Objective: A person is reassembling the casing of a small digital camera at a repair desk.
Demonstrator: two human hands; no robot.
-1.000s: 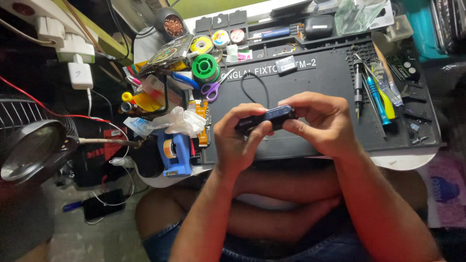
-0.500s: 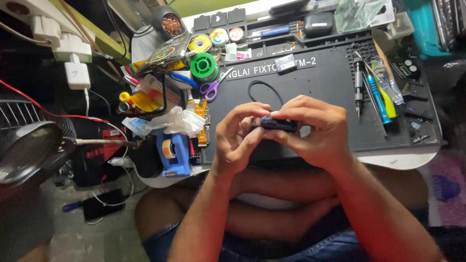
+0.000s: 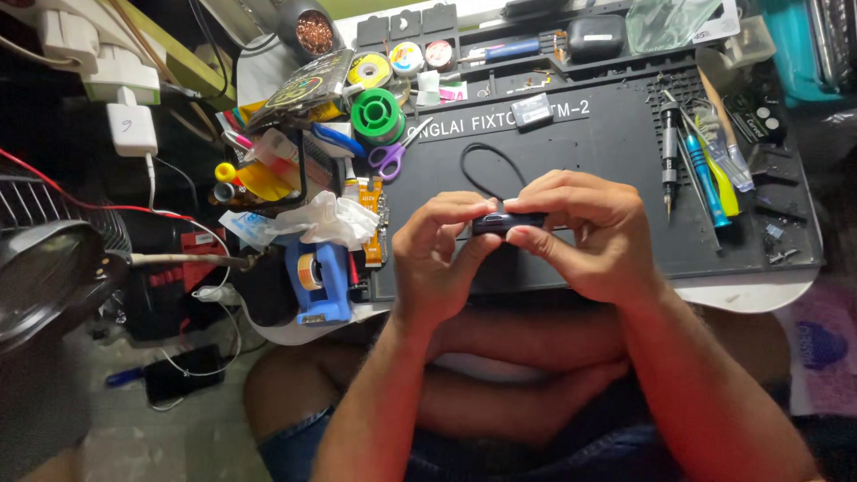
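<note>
- Small dark gadget (image 3: 507,221), oblong and glossy, sits pinched between my two hands, held just above the near edge of the black work mat (image 3: 607,161). Most of it is covered by my fingers; I can't make out what kind of device it is.
- My left hand (image 3: 439,259): grip clamped on the gadget's left end, thumb underneath, fingertips curled over the top.
- My right hand (image 3: 585,234): grip clamped on the right end, fingers wrapped over the top, thumb pressing the near side.
- A thin black cord loop (image 3: 489,170) lies on the mat just behind my hands; I can't tell whether it joins the gadget.
- The mat covers most of the white bench (image 3: 759,295); my crossed legs are below its near edge.
- Right side of the mat: a row of screwdrivers and tweezers (image 3: 701,165), laid roughly side by side.
- Left edge of the mat: purple-handled scissors (image 3: 391,153), a green solder spool (image 3: 376,114) behind them, a crumpled white tissue (image 3: 320,219), a blue tape dispenser (image 3: 320,278) near the bench edge.
- Far left, off the bench: a round lamp head (image 3: 45,277), a white charger plug (image 3: 131,128) and red wire (image 3: 80,192).
</note>
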